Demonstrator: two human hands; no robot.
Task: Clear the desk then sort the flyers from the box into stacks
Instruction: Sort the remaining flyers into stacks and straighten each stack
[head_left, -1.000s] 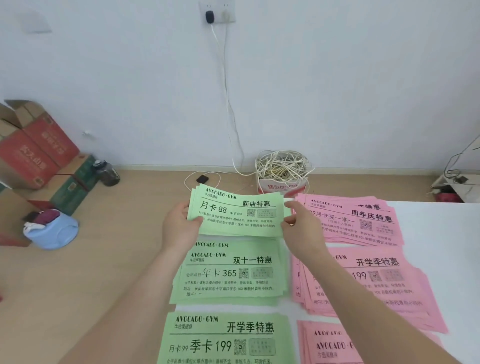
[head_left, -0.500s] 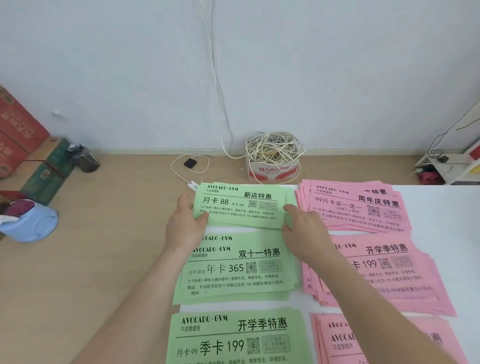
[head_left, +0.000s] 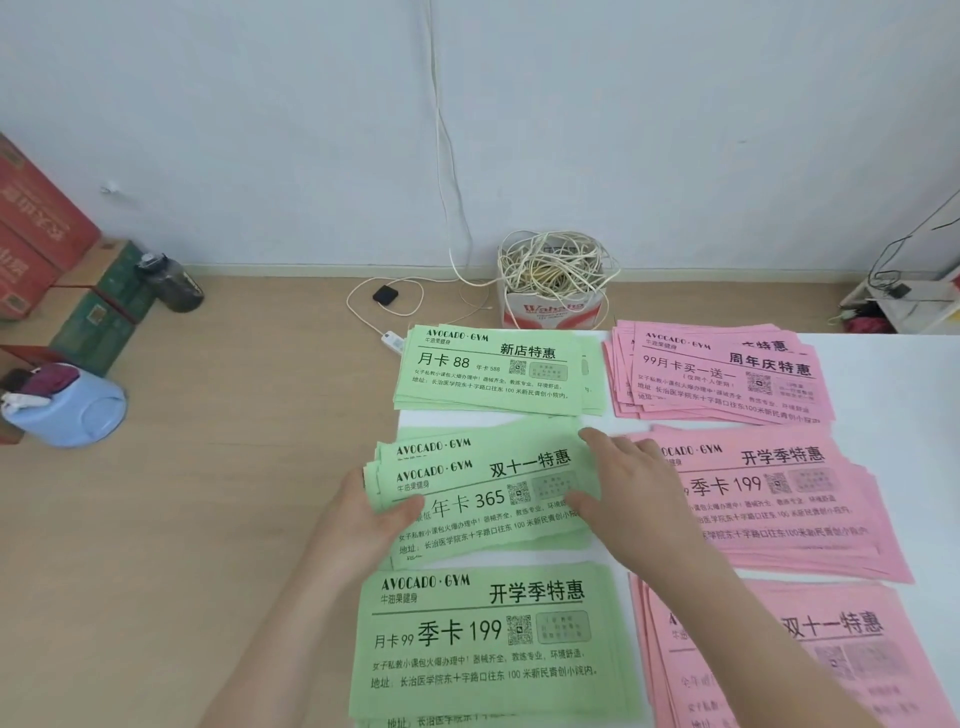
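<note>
My left grip (head_left: 363, 525) pinched the left end of the middle green stack (head_left: 488, 499), thumb on the top sheet and fingers under it, so that end sat a little raised and the stack lay tilted. My right grip (head_left: 639, 499) was spread over the stack's right end. Its thumb pressed on the top sheet and its fairly straight fingers reached to the far right corner. I saw none of its fingers go beneath the paper. The sheets in this stack were fanned and out of line.

The flyers lay on the white desk (head_left: 893, 395) in two columns. On the left were the far green stack (head_left: 488, 374), the middle one in my grips, and the near green stack (head_left: 488, 639). On the right were the far pink stack (head_left: 722, 379), the middle pink stack (head_left: 769, 499), partly under my right wrist, and the near pink stack (head_left: 779, 665), crossed by my forearm. The stacks were close together but apart.

Beyond the desk, on the wooden floor (head_left: 208, 519), a small carton of coiled cable (head_left: 553, 312) stood against the wall. Well to the left were red cartons (head_left: 36, 228), a dark bottle (head_left: 174, 283) and a blue tub (head_left: 72, 410).
</note>
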